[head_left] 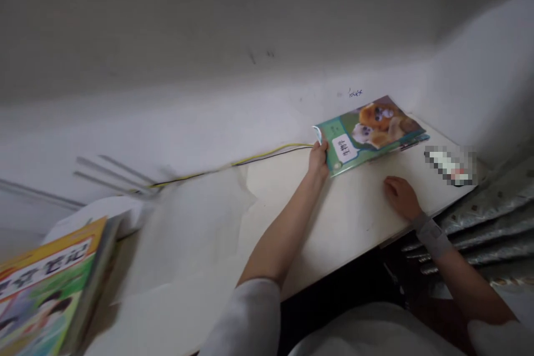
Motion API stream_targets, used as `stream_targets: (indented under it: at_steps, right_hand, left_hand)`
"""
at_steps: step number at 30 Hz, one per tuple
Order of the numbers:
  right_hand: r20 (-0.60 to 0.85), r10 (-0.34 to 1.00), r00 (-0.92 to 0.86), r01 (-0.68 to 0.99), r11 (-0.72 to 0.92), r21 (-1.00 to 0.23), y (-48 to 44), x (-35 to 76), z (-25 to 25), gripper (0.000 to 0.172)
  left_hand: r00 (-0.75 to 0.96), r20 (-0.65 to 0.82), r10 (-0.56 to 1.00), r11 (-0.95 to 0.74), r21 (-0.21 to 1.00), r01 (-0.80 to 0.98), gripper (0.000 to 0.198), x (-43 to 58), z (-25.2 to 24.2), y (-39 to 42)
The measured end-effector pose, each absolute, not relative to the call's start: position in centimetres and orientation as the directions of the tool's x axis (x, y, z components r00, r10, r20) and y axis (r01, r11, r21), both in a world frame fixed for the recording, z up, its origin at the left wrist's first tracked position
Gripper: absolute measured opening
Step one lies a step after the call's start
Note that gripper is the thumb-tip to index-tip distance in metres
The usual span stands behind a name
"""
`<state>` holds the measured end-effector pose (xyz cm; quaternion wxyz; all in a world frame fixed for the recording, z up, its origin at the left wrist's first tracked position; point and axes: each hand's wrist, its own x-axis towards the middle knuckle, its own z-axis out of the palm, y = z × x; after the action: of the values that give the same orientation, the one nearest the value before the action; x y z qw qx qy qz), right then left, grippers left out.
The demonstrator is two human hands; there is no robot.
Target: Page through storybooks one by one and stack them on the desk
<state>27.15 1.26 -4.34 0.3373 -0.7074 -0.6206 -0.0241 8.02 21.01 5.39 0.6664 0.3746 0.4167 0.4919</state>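
Observation:
My left hand [318,160] grips the near left corner of a book [367,133], its thumb lying on the cover. The book's glossy cover is green, with golden-furred monkeys and a white label; it lies slightly tilted over the far right part of the white tabletop [346,217]. Edges of what look like other books [415,143] peek out under its right side. My right hand [403,197] rests on the tabletop just in front of the book, apart from it. Its fingers are curled in, and nothing shows in them.
A stack of books [45,283] with a colourful top cover stands at the near left. A yellow and black cable [271,152] runs along the wall. At the right end lies a pixelated object [450,167], beside shiny silvery fabric [496,206].

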Motion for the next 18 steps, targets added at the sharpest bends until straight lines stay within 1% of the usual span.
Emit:
stream_targets:
  at_steps: [1, 3, 7, 11, 14, 18]
  right_hand:
    - [0.452, 0.872, 0.189, 0.911, 0.016, -0.412, 1.5, 26.8, -4.2, 0.037]
    - [0.459, 0.873, 0.166, 0.922, 0.029, -0.387, 1.7, 26.5, -3.9, 0.033]
    - [0.492, 0.852, 0.179, 0.916, 0.038, -0.399, 1.8, 26.4, -3.8, 0.030]
    - [0.489, 0.851, 0.191, 0.912, 0.030, -0.409, 1.9, 26.4, -4.2, 0.027]
    - [0.470, 0.858, 0.205, 0.909, 0.012, -0.417, 2.0, 26.3, -4.3, 0.027]
    - [0.454, 0.864, 0.216, 0.902, 0.002, -0.432, 1.9, 26.2, -4.1, 0.027]
  left_hand:
    - [0.164, -0.175, 0.971, 0.221, 0.918, -0.329, 0.009, 10.4, 5.5, 22.1]
    - [0.153, -0.160, 0.975, 0.201, 0.932, -0.303, 0.006, 14.3, 5.5, 23.8]
    - [0.105, -0.121, 0.987, 0.141, 0.967, -0.210, 0.008, 19.1, 4.6, 26.2]
    - [0.035, -0.049, 0.998, 0.051, 0.997, -0.049, 0.009, 20.7, 3.4, 27.7]
    - [-0.008, 0.033, 0.999, -0.033, 0.996, 0.077, 0.008, 21.0, 3.1, 28.1]
    - [-0.025, 0.189, 0.982, -0.179, 0.960, 0.217, 0.021, 20.9, 3.4, 27.4]
